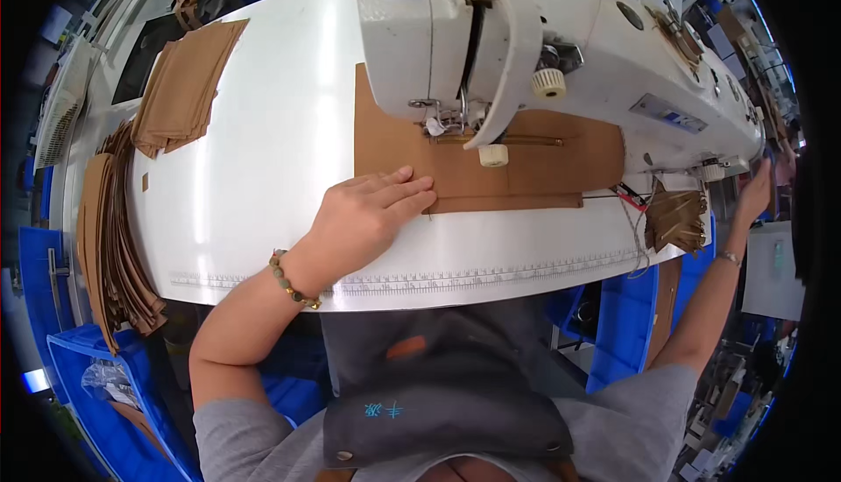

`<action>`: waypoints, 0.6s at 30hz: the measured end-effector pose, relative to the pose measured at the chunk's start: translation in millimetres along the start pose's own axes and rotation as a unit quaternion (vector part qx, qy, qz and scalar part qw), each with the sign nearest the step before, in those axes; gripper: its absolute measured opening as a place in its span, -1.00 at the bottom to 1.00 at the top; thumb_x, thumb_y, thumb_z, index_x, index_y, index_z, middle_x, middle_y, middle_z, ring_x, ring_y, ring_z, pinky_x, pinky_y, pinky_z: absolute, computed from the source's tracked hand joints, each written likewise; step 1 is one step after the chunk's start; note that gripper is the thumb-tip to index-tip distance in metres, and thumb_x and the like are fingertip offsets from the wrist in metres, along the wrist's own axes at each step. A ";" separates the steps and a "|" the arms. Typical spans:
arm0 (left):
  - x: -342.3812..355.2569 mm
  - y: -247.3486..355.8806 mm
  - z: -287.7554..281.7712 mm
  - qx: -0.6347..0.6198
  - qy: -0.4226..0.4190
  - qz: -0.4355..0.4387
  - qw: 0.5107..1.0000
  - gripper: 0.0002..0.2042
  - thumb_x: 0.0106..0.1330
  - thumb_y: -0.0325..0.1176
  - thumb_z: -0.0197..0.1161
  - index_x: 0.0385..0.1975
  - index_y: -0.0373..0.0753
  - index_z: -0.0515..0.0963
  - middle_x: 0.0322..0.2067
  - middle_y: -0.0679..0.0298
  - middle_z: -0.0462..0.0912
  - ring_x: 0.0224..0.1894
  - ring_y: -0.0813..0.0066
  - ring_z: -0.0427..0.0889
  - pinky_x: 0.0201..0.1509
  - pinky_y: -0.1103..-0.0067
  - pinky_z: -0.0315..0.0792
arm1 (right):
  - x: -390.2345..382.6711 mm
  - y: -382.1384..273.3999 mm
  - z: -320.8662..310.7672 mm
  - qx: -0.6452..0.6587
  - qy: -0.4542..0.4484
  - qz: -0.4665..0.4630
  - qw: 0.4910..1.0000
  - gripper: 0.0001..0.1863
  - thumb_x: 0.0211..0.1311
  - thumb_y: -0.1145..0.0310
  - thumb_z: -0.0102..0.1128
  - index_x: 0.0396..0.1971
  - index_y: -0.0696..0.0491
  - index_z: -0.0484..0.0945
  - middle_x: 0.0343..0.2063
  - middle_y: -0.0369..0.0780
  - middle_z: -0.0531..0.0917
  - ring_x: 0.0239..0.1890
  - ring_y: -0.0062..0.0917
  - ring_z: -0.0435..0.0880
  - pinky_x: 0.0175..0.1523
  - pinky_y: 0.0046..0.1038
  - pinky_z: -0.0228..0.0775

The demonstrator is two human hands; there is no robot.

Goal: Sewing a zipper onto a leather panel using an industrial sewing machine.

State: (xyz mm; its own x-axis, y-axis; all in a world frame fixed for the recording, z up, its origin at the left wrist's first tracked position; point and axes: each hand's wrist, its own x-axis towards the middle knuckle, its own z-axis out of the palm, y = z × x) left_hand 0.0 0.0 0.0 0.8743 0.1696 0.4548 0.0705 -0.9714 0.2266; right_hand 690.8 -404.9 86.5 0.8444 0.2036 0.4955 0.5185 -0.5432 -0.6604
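The single view came from a head-worn fisheye camera that looked steeply down and forward over the person's own chest and dark apron. It sat close above the white counter, whose near edge with its printed ruler strip bowed across the middle of the picture. The white sewing machine filled the upper centre and stretched toward the upper right, very near the lens. Straight edges curved toward the dark round rim. Both forearms entered from the lower edge, the left hand near the centre and the right hand far out at the right rim.
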 end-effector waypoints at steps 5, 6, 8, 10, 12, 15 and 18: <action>-2.4 0.1 -5.9 0.000 0.007 -0.004 1.000 -0.67 0.15 -0.58 0.35 -0.08 -0.14 0.76 0.02 0.32 0.80 0.10 0.34 0.78 0.10 0.43 0.71 | 37.4 -59.1 4.0 -0.074 -0.004 -0.037 0.997 -0.38 0.56 -0.14 0.06 0.19 0.11 0.68 0.02 -0.21 0.78 -0.28 -0.70 0.65 -0.18 -0.63 0.47; -2.8 0.8 -4.7 -0.005 0.011 0.000 1.000 -0.67 0.15 -0.58 0.35 -0.08 -0.14 0.76 0.02 0.32 0.80 0.10 0.34 0.78 0.10 0.43 0.71 | 29.3 -56.9 8.1 -0.019 0.012 -0.043 0.999 -0.39 0.55 -0.12 0.08 0.16 0.13 0.69 -0.02 -0.24 0.77 -0.29 -0.71 0.63 -0.20 -0.61 0.45; -3.2 -0.8 -5.4 -0.007 0.001 -0.004 1.000 -0.67 0.17 -0.57 0.31 -0.06 -0.14 0.75 0.04 0.31 0.79 0.12 0.34 0.77 0.13 0.43 0.69 | 1.6 -44.8 5.6 0.011 0.020 0.037 0.999 -0.45 0.53 -0.06 0.17 0.13 0.15 0.69 -0.11 -0.30 0.74 -0.20 -0.66 0.64 -0.17 -0.56 0.46; -3.7 -1.9 -5.8 -0.010 0.000 0.003 1.000 -0.67 0.19 -0.56 0.30 -0.05 -0.14 0.75 0.05 0.31 0.79 0.13 0.34 0.76 0.15 0.43 0.68 | -57.4 -14.6 34.5 0.130 0.093 0.105 0.982 -0.49 0.54 -0.02 0.16 0.13 0.14 0.66 -0.18 -0.27 0.72 -0.32 -0.57 0.67 -0.30 -0.55 0.48; -1.8 -3.4 -6.3 -0.011 0.004 0.005 1.000 -0.68 0.21 -0.55 0.29 -0.05 -0.14 0.75 0.06 0.31 0.78 0.13 0.35 0.76 0.16 0.44 0.67 | -110.5 1.0 52.2 0.159 0.037 0.177 0.971 -0.37 0.57 -0.11 0.06 0.20 0.20 0.59 0.06 -0.16 0.74 -0.35 -0.56 0.72 -0.37 -0.56 0.51; -2.7 -3.7 -5.7 -0.007 -0.004 0.004 1.000 -0.69 0.21 -0.53 0.29 -0.05 -0.14 0.75 0.06 0.31 0.79 0.12 0.36 0.76 0.16 0.45 0.67 | -97.2 -17.5 24.8 0.098 0.089 0.133 0.982 -0.30 0.58 -0.18 -0.02 0.22 0.21 0.58 0.10 -0.15 0.74 -0.40 -0.59 0.71 -0.43 -0.58 0.48; -2.6 -4.7 -3.8 -0.002 0.003 0.001 1.000 -0.71 0.23 -0.52 0.29 -0.07 -0.13 0.75 0.03 0.32 0.80 0.10 0.38 0.78 0.14 0.46 0.68 | -42.4 -55.7 -2.0 0.018 0.074 0.060 0.995 -0.25 0.52 -0.26 0.01 0.18 0.20 0.64 -0.02 -0.15 0.79 -0.41 -0.63 0.65 -0.32 -0.57 0.45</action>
State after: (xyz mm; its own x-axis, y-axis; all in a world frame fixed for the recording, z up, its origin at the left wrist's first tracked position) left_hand -4.5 4.8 1.0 0.8718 0.1683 0.4599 0.0663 -0.9710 0.2296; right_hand 625.8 -384.9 103.5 0.8726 0.0159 0.4881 0.4227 -0.5254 -0.7384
